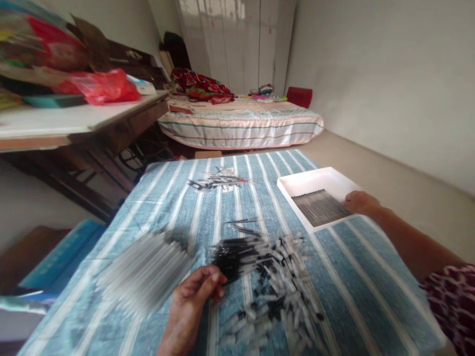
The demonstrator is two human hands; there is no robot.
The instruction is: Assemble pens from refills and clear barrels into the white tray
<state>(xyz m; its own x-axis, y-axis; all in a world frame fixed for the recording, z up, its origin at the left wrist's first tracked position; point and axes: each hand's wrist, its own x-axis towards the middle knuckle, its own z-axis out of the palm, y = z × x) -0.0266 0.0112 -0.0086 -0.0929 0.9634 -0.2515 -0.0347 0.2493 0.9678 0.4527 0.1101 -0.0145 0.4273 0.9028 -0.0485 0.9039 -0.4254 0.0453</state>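
My left hand [198,296] is closed in a pinch at the near side of a pile of thin black pen refills [232,257]. A dark bit shows at its fingertips, too blurred to name. To its left lies a stack of clear pen barrels [148,269]. On its right spreads a heap of whitish, translucent pen caps [287,272] with small black parts among them. Over the right side of a shallow white box [300,183], my right hand [359,202] has its fingers closed by the end of a row of assembled pens [319,207]; what they grip is hidden.
A striped blue cloth [156,198] covers the table. Loose pen parts [218,180] lie towards its far edge. At left stands a desk [44,131] with a red plastic bag [107,86]. Beyond the table is a bed [241,123]; a wall [393,74] runs along the right.
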